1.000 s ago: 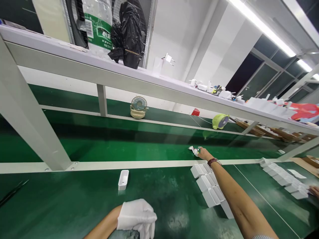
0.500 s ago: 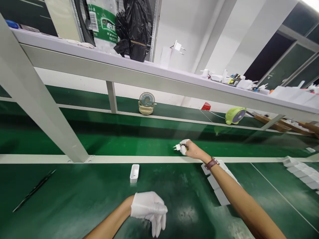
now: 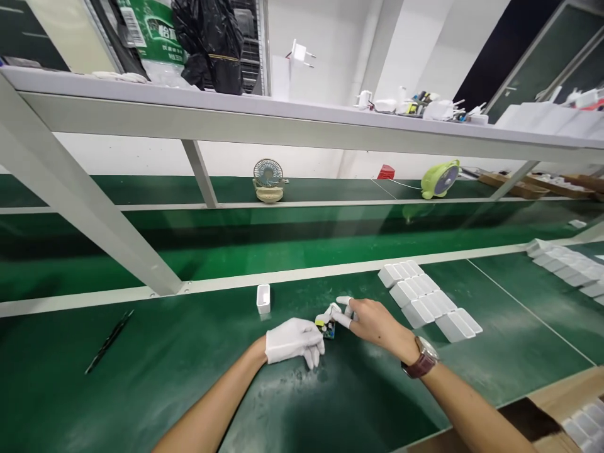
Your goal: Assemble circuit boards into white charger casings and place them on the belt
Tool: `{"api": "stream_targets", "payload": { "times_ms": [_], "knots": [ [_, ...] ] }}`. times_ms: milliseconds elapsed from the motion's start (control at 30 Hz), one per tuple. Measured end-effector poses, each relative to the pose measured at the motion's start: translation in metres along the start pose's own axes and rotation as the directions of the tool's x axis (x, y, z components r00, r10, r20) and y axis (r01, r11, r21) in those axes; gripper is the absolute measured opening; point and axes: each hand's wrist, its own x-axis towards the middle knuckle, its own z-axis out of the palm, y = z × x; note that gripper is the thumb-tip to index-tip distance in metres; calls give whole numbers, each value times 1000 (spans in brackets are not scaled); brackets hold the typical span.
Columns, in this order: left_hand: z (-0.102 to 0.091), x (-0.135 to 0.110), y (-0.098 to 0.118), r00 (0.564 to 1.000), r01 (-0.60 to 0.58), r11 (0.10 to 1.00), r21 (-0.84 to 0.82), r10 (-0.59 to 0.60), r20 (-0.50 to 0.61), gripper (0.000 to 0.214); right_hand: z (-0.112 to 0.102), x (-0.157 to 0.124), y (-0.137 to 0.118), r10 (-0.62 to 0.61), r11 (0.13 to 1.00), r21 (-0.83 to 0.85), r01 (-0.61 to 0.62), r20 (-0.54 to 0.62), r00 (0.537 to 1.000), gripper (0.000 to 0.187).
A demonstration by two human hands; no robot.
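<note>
Between my two hands is a charger plug with a bare circuit board (image 3: 325, 326), a white plug part at its top and a yellow component on the board. My right hand (image 3: 375, 324), with white finger covers and a wristwatch, pinches the white end between thumb and forefinger. In a white glove, my left hand (image 3: 295, 341) meets the board's left side with its thumb and forefinger closed at the edge; the other fingers curl down. An open white plastic case (image 3: 263, 299) stands on the green bench just beyond my left hand.
Rows of white cases (image 3: 425, 296) lie to the right. Black tweezers (image 3: 109, 341) are at the left. A metal rail (image 3: 245, 279) borders the green conveyor belt (image 3: 283, 251). Overhead runs a shelf (image 3: 292, 123), held by a slanting post (image 3: 94, 189). Two small fans stand farther back.
My right hand has come back from over the belt to the bench, bringing the charger plug to my left hand. My left hand has moved slightly up and now meets the board. The view has shifted.
</note>
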Motion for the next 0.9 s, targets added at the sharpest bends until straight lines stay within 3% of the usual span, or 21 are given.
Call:
{"api": "stream_targets", "payload": {
  "times_ms": [67, 100, 167, 233, 367, 467, 567, 667, 767, 833, 900],
  "knots": [
    [2, 2, 5, 979, -35, 990, 136, 61, -194, 48, -4, -8, 4, 11, 1000, 15, -11, -18, 1000, 35],
    [3, 3, 6, 946, -46, 975, 216, 111, -303, 45, -5, -10, 6, 9, 1000, 28, -8, -23, 1000, 39],
    [4, 6, 6, 847, -42, 923, 382, 235, -476, 38, -3, -14, 11, -12, 998, 65, 13, -12, 1000, 45],
    [6, 7, 2, 766, -21, 825, 564, 376, -522, 45, 1, -15, 14, -42, 992, 117, 39, 24, 999, 49],
    [17, 11, -14, 779, 10, 605, 796, 495, -386, 94, 9, -14, 16, -85, 971, 231, 60, 101, 991, 53],
    [28, 15, -20, 774, 60, 466, 883, 537, -336, 73, 11, -14, 12, -92, 951, 305, 48, 132, 987, 52],
    [34, 18, -21, 751, 61, 393, 917, 588, -302, 44, 11, -17, 8, -82, 921, 388, 22, 139, 987, 54],
    [33, 16, -20, 670, 16, 307, 952, 703, -238, 38, 11, -17, 7, -88, 858, 514, -14, 174, 981, 62],
    [31, 13, -19, 531, -42, 176, 983, 838, -128, 43, 9, -16, 8, -162, 751, 659, -38, 240, 957, 62],
    [30, 11, -17, 450, -72, 117, 990, 890, -73, 48, 9, -15, 8, -214, 584, 804, -111, 285, 934, 57],
    [31, 11, -15, 410, -98, 103, 990, 910, -55, 53, 9, -16, 8, -242, 324, 918, -230, 315, 918, 53]
  ]
}}
